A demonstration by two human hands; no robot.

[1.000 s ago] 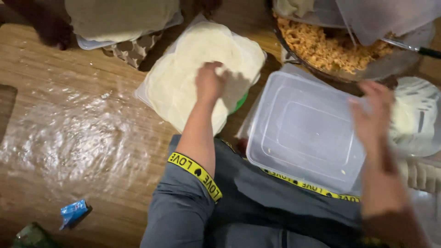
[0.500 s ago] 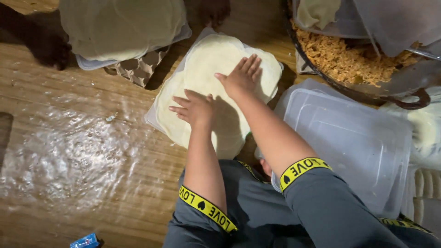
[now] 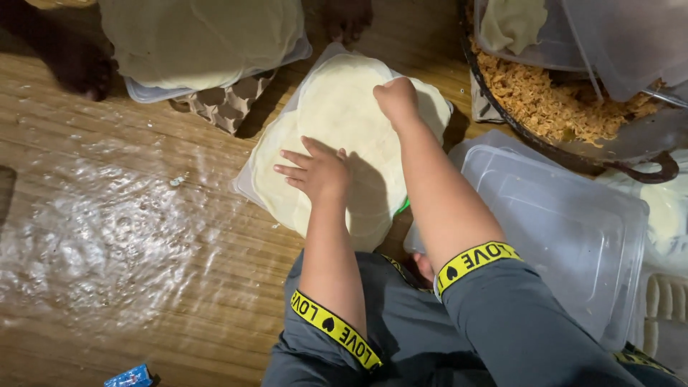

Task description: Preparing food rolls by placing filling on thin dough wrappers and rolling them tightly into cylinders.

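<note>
Stack of pale round wrappers [image 3: 344, 136] on a clear tray, on the wooden floor; the stack's long axis runs near-left to far-right. Left hand [image 3: 319, 170] flat on it, fingers spread. Right hand [image 3: 395, 99] curled, pinching the top sheet's far edge. Clear tub [image 3: 566, 222] just right.

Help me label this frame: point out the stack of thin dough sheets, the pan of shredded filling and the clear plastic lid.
stack of thin dough sheets [image 3: 337, 107], head view, bare upper face.
pan of shredded filling [image 3: 502, 118], head view, dark left rim.
clear plastic lid [image 3: 566, 229], head view, flat middle.
</note>
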